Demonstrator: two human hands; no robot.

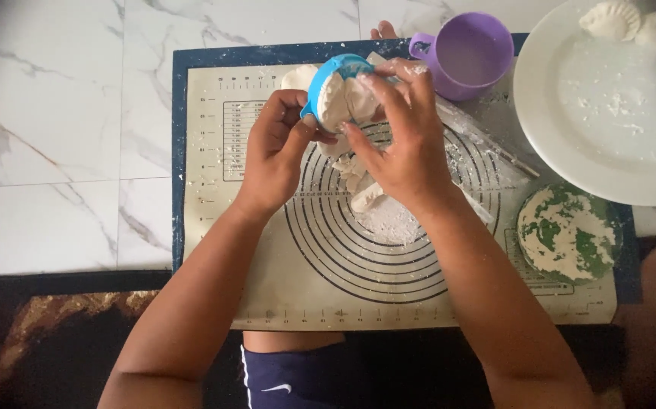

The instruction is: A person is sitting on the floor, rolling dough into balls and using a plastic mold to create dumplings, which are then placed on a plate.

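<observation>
Hands [400, 144] grip dumpling mould [335, 91] mid-mat [282, 295].

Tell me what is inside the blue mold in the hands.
White dough lies inside the blue mold. Any filling cannot be seen, because the dough and the right hand cover it.

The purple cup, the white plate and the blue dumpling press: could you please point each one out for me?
Purple cup [473, 54]: head view, on its inner wall.
White plate [608, 106]: head view, on its bare floured middle.
Blue dumpling press [326, 76]: head view, on its blue rim, held between both hands.
</observation>
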